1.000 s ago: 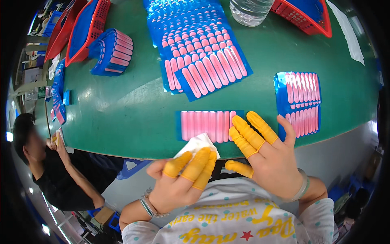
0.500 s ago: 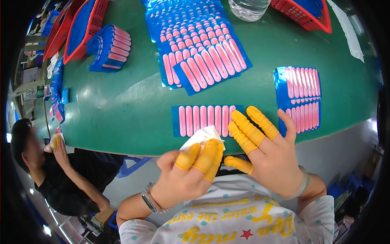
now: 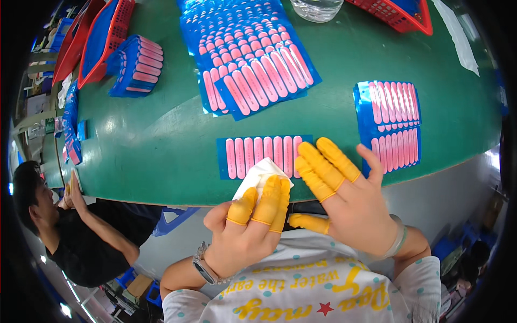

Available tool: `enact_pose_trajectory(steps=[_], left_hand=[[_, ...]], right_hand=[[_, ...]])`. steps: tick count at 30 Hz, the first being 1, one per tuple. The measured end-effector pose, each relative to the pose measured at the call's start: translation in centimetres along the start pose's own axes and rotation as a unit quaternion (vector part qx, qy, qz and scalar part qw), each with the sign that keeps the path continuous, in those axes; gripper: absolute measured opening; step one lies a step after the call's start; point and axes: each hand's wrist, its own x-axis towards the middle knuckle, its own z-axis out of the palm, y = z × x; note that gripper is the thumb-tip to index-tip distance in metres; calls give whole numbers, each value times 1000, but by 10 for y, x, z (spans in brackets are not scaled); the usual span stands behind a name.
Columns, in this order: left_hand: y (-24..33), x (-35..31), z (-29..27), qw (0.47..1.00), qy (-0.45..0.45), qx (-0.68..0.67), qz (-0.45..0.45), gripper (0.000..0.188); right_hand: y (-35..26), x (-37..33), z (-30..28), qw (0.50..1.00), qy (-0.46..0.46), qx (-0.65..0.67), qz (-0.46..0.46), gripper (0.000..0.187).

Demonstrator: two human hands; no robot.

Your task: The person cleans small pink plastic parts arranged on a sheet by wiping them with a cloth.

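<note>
A blue sheet with a row of long pink rounded strips (image 3: 249, 153) lies flat near the table's front edge. My left hand (image 3: 245, 229), its fingers in yellow finger cots, is closed on a folded white cloth (image 3: 256, 176). The cloth touches the lower edge of the strips and covers some of their ends. Laid over the sheet's right end are the stretched fingers of my right hand (image 3: 350, 199), also in yellow cots; its little finger is bare. That hand is open and holds nothing.
Overlapping similar sheets (image 3: 264, 81) spread at the far middle of the green table (image 3: 172, 134). Another pile (image 3: 396, 145) lies right, a curled bundle (image 3: 142, 67) left. Red baskets (image 3: 116, 40) and a clear container (image 3: 318, 8) stand farther back. A co-worker (image 3: 81, 231) sits left.
The whole view has shifted slightly, moving the table things a little left and up. My hands keep nearly the same places on the sheet. The co-worker's hands have moved slightly.
</note>
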Motion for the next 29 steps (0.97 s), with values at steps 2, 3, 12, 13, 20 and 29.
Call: enact_pose_trajectory(steps=[2, 3, 12, 13, 20, 29], left_hand=[[0, 1, -3, 1000, -7, -5, 0, 38], [-2, 4, -3, 1000, -2, -24, -8, 39], [-20, 57, 21, 999, 30, 38, 2, 39], [-16, 49, 19, 999, 29, 36, 5, 39], [1, 7, 1, 1000, 11, 14, 4, 39], [-22, 58, 29, 996, 59, 40, 44, 43]], right_hand=[[7, -2, -1, 1000, 7, -30, -4, 68], [10, -2, -2, 998, 11, -54, -20, 67], [3, -4, 7, 998, 25, -58, -1, 62], [3, -5, 8, 998, 26, -60, 4, 62], [14, -5, -1, 999, 37, -13, -8, 55], [5, -9, 0, 998, 17, -59, -1, 52]])
